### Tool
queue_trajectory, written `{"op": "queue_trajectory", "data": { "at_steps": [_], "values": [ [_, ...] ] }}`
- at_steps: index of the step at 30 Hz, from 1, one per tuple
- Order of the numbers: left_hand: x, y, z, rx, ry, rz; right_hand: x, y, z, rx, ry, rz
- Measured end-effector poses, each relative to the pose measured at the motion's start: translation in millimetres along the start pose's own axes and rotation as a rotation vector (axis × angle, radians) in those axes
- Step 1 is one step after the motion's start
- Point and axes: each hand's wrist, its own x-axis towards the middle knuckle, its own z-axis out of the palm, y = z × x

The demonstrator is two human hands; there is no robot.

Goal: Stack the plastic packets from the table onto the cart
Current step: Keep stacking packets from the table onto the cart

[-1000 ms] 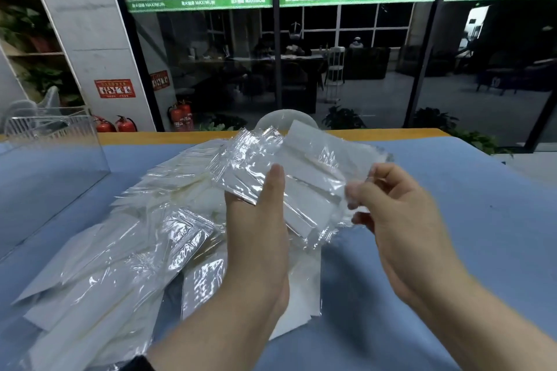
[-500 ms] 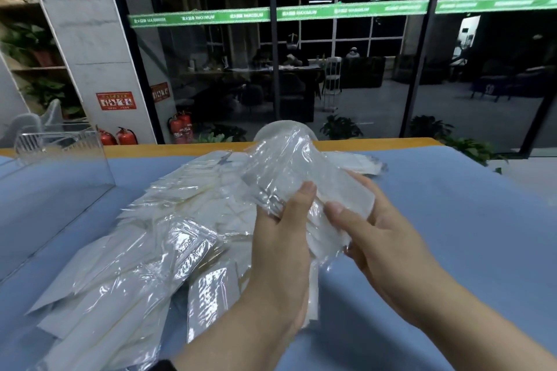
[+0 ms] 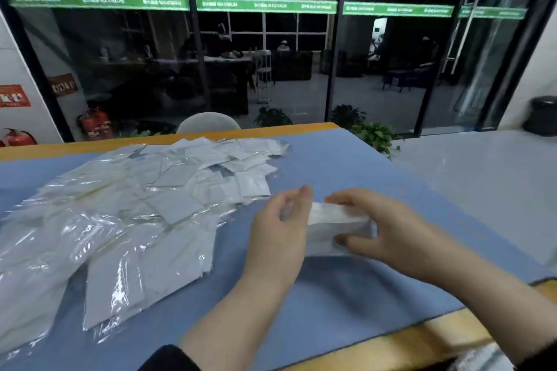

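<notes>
1. Clear plastic, white inserts: large loose heap of packets (image 3: 129, 214) spread over left half of blue tabletop (image 3: 346, 166). Bulk of task judged outstanding.
2. No cart in view; nothing seen stacked on one. Progress toward cart cannot be confirmed.
3. Small bundle of packets (image 3: 334, 229) held just above tabletop, right of heap, between both hands.
4. Left hand (image 3: 280, 238): fingers extended upward and cupped against bundle's left end; touching, but curl round it not clear, so grip cannot be told.
5. Right hand (image 3: 388, 232): fingers over top edge, thumb at lower front, pinching bundle closed.
6. Step in hand judged as squaring up gathered bundle before carrying off.
</notes>
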Motion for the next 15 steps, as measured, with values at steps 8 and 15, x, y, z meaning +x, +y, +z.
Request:
{"op": "queue_trajectory", "data": {
  "at_steps": [8,15],
  "values": [
    [13,-32,21,0.001,0.100,0.005,-27,23,37,0.218,0.232,0.074],
    [11,-37,26,0.087,0.004,0.070,-30,25,38,0.210,0.129,0.114]
  ]
}}
